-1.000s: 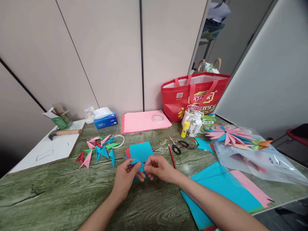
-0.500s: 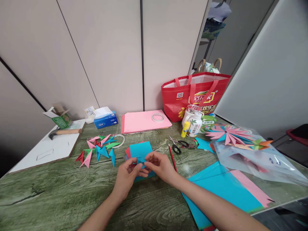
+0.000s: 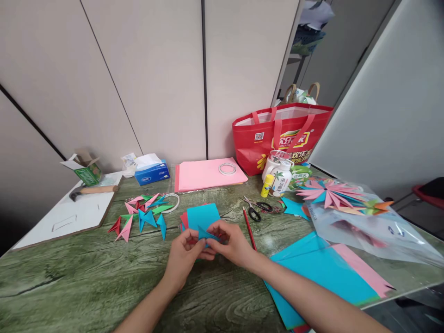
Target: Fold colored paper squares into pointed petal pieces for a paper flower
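Note:
Both hands meet over the green table and pinch a small folded blue paper piece. My left hand grips it from below left with fingers closed. My right hand closes on it from the right. Just behind lies a small stack of blue and red paper squares. Several finished pointed folds in pink, blue, red and green lie to the left.
A red pencil and scissors lie right of my hands. Large blue and pink sheets sit front right, a plastic bag with paper stars further right. Pink paper with a tape roll, red bag, tissue box, hammer stand behind.
The blue piece has been folded smaller between my fingers and now shows a pointed tip. My hands shifted slightly right and closer together.

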`<control>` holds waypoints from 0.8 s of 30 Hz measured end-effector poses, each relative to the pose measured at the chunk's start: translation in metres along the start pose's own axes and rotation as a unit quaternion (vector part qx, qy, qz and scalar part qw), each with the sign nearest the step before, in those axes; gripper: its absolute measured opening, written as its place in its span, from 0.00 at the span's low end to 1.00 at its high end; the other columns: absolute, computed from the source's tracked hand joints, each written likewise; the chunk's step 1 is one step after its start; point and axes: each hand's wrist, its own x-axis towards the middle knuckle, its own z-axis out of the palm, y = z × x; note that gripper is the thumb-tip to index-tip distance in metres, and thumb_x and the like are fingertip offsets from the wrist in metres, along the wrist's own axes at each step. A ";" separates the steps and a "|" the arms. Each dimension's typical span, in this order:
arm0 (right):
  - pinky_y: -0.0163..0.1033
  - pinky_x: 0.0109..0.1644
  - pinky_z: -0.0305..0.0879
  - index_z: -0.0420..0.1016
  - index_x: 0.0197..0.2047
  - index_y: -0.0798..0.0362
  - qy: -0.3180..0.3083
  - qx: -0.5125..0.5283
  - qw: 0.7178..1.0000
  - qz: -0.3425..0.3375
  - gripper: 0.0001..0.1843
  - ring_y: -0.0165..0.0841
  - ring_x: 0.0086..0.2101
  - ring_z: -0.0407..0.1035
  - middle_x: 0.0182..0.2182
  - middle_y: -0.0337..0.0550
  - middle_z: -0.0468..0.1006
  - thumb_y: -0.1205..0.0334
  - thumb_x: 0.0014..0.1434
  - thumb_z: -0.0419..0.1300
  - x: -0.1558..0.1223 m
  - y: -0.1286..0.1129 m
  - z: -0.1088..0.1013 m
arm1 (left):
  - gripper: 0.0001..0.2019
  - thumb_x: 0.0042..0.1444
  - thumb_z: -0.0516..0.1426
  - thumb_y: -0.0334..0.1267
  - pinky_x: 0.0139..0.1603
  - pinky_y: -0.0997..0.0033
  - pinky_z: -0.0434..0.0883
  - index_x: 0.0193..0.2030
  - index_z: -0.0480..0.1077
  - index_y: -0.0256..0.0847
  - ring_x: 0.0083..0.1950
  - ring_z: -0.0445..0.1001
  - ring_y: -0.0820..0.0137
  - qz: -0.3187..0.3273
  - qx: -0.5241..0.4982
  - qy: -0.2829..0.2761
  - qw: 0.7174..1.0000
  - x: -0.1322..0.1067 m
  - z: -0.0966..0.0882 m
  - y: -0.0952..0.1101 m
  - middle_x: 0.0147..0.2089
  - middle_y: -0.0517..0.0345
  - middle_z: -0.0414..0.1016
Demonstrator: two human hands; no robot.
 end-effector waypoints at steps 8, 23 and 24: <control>0.29 0.20 0.61 0.65 0.28 0.54 -0.029 0.144 0.985 0.094 0.13 0.24 0.20 0.60 0.22 0.34 0.65 0.54 0.47 0.60 0.005 0.005 0.001 | 0.11 0.45 0.61 0.40 0.21 0.71 0.73 0.27 0.64 0.37 0.23 0.75 0.68 0.002 0.015 -0.059 0.998 0.000 0.000 0.003 0.21 0.59 0.74; 0.28 0.15 0.59 0.62 0.27 0.54 -0.030 0.177 0.977 0.114 0.17 0.24 0.16 0.61 0.15 0.30 0.62 0.50 0.44 0.62 0.006 0.000 0.000 | 0.16 0.49 0.56 0.48 0.09 0.84 0.59 0.25 0.64 0.36 0.12 0.66 0.79 -0.108 -0.096 -0.107 0.984 -0.001 0.000 0.001 0.19 0.61 0.69; 0.28 0.15 0.59 0.62 0.27 0.54 -0.032 0.183 0.975 0.119 0.17 0.24 0.16 0.61 0.15 0.30 0.63 0.51 0.44 0.62 0.006 0.000 0.000 | 0.15 0.49 0.56 0.48 0.09 0.84 0.58 0.25 0.64 0.36 0.12 0.65 0.79 -0.109 -0.096 -0.106 0.984 -0.001 0.000 0.001 0.19 0.62 0.68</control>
